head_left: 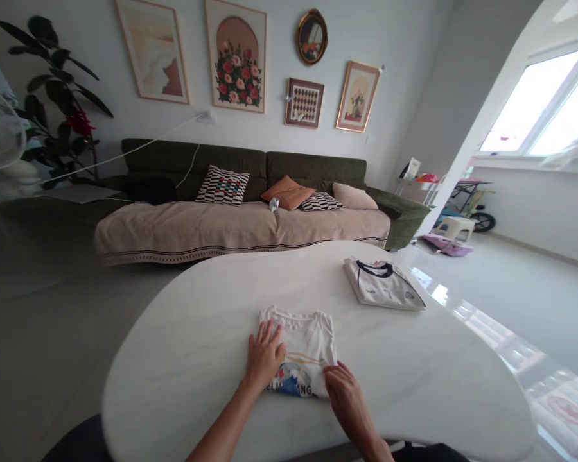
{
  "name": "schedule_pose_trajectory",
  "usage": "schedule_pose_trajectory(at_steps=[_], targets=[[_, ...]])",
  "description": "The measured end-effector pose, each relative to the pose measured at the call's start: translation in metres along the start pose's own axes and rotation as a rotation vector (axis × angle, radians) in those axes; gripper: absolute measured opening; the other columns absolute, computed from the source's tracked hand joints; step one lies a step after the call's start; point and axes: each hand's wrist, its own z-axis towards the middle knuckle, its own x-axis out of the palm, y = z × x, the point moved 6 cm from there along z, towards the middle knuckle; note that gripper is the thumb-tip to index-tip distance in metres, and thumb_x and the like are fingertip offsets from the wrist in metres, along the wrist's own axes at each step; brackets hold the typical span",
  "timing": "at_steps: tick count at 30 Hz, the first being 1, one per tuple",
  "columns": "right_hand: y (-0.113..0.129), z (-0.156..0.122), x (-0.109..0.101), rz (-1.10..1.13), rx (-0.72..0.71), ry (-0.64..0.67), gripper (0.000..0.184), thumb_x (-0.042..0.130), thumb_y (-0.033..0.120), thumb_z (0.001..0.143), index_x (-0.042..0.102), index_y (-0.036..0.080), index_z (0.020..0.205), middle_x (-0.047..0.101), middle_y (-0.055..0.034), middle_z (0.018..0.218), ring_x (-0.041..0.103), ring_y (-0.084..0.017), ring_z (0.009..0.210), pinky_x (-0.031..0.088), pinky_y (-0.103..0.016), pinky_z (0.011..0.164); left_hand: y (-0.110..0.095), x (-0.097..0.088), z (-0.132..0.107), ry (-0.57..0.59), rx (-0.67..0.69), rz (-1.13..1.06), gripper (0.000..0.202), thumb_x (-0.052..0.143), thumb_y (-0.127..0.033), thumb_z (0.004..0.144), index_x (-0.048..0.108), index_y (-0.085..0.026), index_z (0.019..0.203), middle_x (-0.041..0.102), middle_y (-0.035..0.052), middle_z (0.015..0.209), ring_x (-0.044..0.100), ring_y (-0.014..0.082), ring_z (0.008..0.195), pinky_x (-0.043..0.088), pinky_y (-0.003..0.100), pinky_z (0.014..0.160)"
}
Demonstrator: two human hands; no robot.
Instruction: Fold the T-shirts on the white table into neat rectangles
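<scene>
A white T-shirt (313,340), folded into a compact rectangle, lies on the white table in front of me with its neckline facing away. A blue printed picture and dark lettering show on its lower front, partly covered by my fingers. My left hand (264,357) rests flat on the shirt's left side, fingers spread. At the right edge, my right hand (343,389) has its fingers curled in and pinches the fabric near the lower corner. Farther back on the right sits a second folded shirt, a white jersey (385,290) with a dark collar.
The rounded white table (187,333) has a curved edge all around. Behind it stands a green sofa (313,170) with a beige cover (183,228) and several cushions. A fan (0,128) is at far left. A white stool (455,228) stands on the floor at right.
</scene>
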Motion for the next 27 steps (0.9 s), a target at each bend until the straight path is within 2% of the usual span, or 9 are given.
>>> schedule_pose_trajectory(at_steps=[7, 13, 19, 21, 23, 25, 27], targets=[[0.005, 0.013, 0.0, 0.009, -0.016, -0.02, 0.029, 0.035, -0.003, 0.075, 0.045, 0.019, 0.058, 0.054, 0.0017, 0.065, 0.053, -0.011, 0.072, 0.03, -0.032, 0.096, 0.004, 0.003, -0.006, 0.007, -0.014, 0.007, 0.048, 0.037, -0.027, 0.083, 0.037, -0.026, 0.131, 0.031, 0.0046, 0.141, 0.022, 0.0254, 0.13, 0.025, 0.049, 0.1], [0.007, 0.018, 0.002, -0.043, -0.037, -0.04, 0.03, 0.034, -0.003, 0.073, 0.044, 0.019, 0.055, 0.045, 0.0045, 0.055, 0.044, -0.01, 0.055, 0.032, -0.03, 0.093, 0.005, -0.002, -0.015, 0.014, -0.049, -0.013, 0.049, 0.037, -0.027, 0.083, 0.037, -0.026, 0.131, 0.031, 0.0043, 0.141, 0.02, 0.0252, 0.131, 0.024, 0.049, 0.101], [0.013, 0.02, 0.004, -0.046, -0.052, -0.024, 0.029, 0.034, -0.003, 0.073, 0.045, 0.018, 0.055, 0.045, 0.0043, 0.055, 0.042, -0.009, 0.055, 0.031, -0.029, 0.09, 0.004, -0.008, -0.012, 0.032, -0.062, -0.053, 0.048, 0.041, -0.023, 0.08, 0.042, -0.023, 0.128, 0.034, 0.0069, 0.139, 0.023, 0.0247, 0.13, 0.02, 0.05, 0.102], [0.017, 0.021, 0.005, -0.061, -0.052, 0.0, 0.028, 0.035, -0.002, 0.073, 0.045, 0.018, 0.056, 0.046, 0.0033, 0.056, 0.042, -0.01, 0.057, 0.034, -0.027, 0.083, 0.003, -0.009, -0.01, 0.02, -0.058, -0.058, 0.048, 0.041, -0.022, 0.079, 0.044, -0.022, 0.127, 0.036, 0.0078, 0.138, 0.024, 0.0241, 0.129, 0.02, 0.049, 0.102], [0.018, 0.022, 0.006, -0.073, -0.036, 0.026, 0.028, 0.035, -0.002, 0.072, 0.045, 0.018, 0.055, 0.048, 0.0016, 0.057, 0.043, -0.011, 0.059, 0.034, -0.023, 0.07, 0.001, -0.01, -0.009, 0.004, -0.047, -0.061, 0.047, 0.041, -0.021, 0.079, 0.045, -0.021, 0.126, 0.037, 0.0086, 0.137, 0.024, 0.0238, 0.129, 0.02, 0.048, 0.103], [0.018, 0.022, 0.007, -0.062, -0.008, 0.053, 0.028, 0.033, -0.002, 0.07, 0.046, 0.018, 0.055, 0.049, 0.0004, 0.058, 0.043, -0.012, 0.059, 0.031, -0.021, 0.059, 0.0, -0.011, -0.009, -0.008, -0.034, -0.066, 0.046, 0.041, -0.02, 0.079, 0.046, -0.02, 0.125, 0.037, 0.0093, 0.137, 0.025, 0.0236, 0.129, 0.021, 0.048, 0.103], [0.017, 0.021, 0.008, -0.027, 0.019, 0.075, 0.029, 0.032, -0.003, 0.069, 0.047, 0.018, 0.056, 0.049, 0.0005, 0.058, 0.043, -0.011, 0.058, 0.028, -0.021, 0.056, -0.001, -0.012, -0.008, -0.013, -0.03, -0.074, 0.046, 0.042, -0.019, 0.078, 0.047, -0.02, 0.124, 0.038, 0.0097, 0.136, 0.026, 0.0232, 0.129, 0.021, 0.048, 0.102]])
